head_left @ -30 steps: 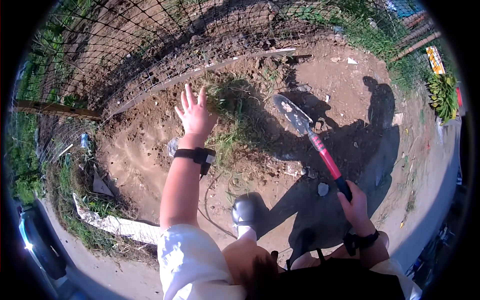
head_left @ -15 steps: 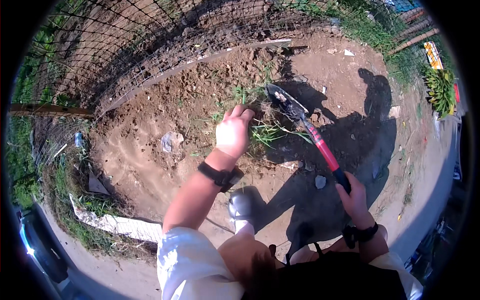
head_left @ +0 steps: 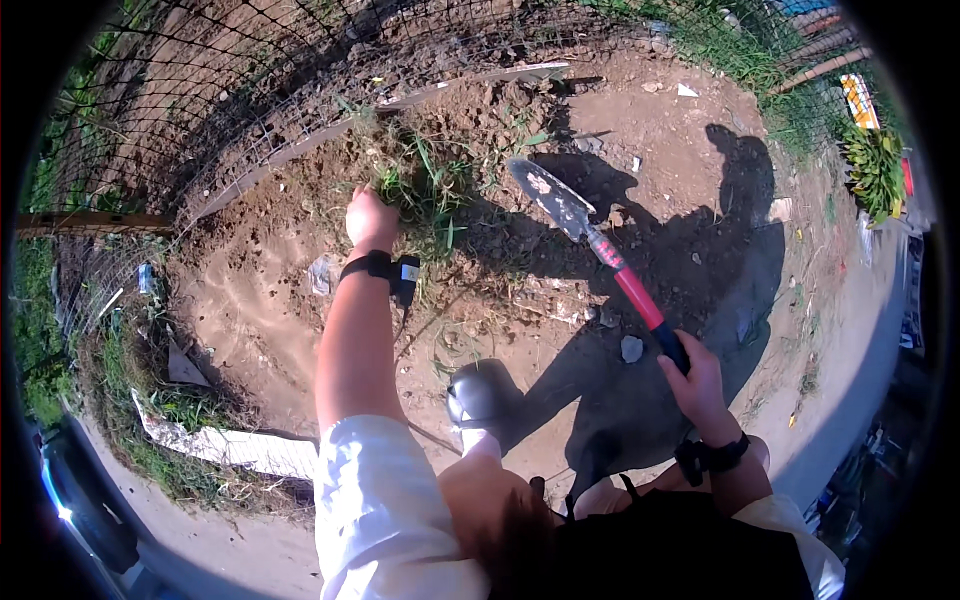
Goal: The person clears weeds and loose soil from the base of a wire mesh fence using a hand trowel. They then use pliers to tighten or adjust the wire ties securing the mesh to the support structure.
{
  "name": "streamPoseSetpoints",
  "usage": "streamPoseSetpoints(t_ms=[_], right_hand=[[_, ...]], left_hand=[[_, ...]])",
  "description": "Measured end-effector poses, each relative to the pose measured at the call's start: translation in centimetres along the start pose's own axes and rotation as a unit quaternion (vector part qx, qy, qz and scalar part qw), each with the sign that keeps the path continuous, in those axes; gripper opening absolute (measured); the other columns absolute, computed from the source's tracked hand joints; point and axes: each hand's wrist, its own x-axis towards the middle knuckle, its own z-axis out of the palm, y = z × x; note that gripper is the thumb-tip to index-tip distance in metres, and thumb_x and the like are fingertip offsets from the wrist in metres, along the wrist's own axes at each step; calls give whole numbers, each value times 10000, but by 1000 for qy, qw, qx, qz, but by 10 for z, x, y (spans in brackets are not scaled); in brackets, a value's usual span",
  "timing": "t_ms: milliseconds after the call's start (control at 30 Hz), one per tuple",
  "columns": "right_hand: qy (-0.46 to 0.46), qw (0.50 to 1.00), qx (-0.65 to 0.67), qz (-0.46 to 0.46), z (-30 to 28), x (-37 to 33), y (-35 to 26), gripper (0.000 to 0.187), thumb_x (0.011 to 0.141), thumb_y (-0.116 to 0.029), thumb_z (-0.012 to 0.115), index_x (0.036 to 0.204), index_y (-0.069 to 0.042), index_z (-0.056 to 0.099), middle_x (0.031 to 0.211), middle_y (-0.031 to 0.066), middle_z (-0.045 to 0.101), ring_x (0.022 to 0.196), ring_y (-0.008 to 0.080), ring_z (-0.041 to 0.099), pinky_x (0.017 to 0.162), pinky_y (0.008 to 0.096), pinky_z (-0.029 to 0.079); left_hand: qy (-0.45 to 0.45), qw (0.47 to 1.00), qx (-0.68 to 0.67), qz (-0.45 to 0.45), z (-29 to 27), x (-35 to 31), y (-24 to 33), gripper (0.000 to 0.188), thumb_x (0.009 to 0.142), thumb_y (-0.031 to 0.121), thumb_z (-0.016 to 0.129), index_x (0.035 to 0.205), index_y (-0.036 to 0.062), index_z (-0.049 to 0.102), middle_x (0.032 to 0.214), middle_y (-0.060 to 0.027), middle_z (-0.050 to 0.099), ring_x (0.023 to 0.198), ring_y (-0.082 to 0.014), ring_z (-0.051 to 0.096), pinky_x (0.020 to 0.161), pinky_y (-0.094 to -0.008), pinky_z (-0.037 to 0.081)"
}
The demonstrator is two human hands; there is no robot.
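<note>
My right hand [head_left: 695, 380] is wrapped round the black grip of a garden trowel [head_left: 636, 296] with a red handle. Its dark metal blade, smeared with soil, points away from me over the shaded dirt. Out ahead and to the left, my left hand [head_left: 372, 218] is closed on a clump of grassy weeds [head_left: 428, 190]. Green blades stick out on the right of the fist, and dry roots or stems tangle beyond it. The fingertips are partly hidden by the grass.
Black netting [head_left: 250, 75] runs along the far side, behind a low board [head_left: 300, 160]. A crumpled plastic scrap [head_left: 320, 275] lies left of my forearm. A pale stone [head_left: 632, 348] sits near the trowel's grip. My shoe [head_left: 483, 393] is on the dirt below.
My left hand has swung left and away from me, carrying the clump of weeds off the trowel's side. The trowel has shifted only slightly in my right hand.
</note>
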Motion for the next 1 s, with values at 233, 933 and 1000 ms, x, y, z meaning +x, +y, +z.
streamPoseSetpoints(t_ms=[233, 933, 1000], right_hand=[[41, 999, 4, -21, 2, -8, 11, 360, 790, -126, 656, 1089, 45, 550, 786, 186, 594, 678, 267, 591, 630, 329, 449], [27, 1000, 0, 7, -2, -8, 4, 359, 785, -143, 649, 1085, 32, 560, 854, 214, 622, 771, 357, 617, 678, 373, 474], [16, 1000, -3, 24, 0, -3, -3, 366, 786, -143, 648, 1094, 34, 559, 875, 218, 625, 800, 358, 620, 697, 371, 479]], left_hand=[[-85, 967, -25, 239, 65, -156, 78, 729, 762, 336, 674, 1379, 167, 325, 1488, -167, 144, 1331, -394, 224, 1005, -576, 323], [-31, 994, 99, 24, 2, -16, 59, 817, 724, 306, 728, 1390, 183, 270, 1400, -133, 311, 1253, -324, 358, 946, -432, 442], [15, 977, 111, 184, 37, -43, 61, 459, 813, 78, 525, 1254, 174, 446, 1208, -118, 456, 1079, -304, 498, 840, -407, 506]])
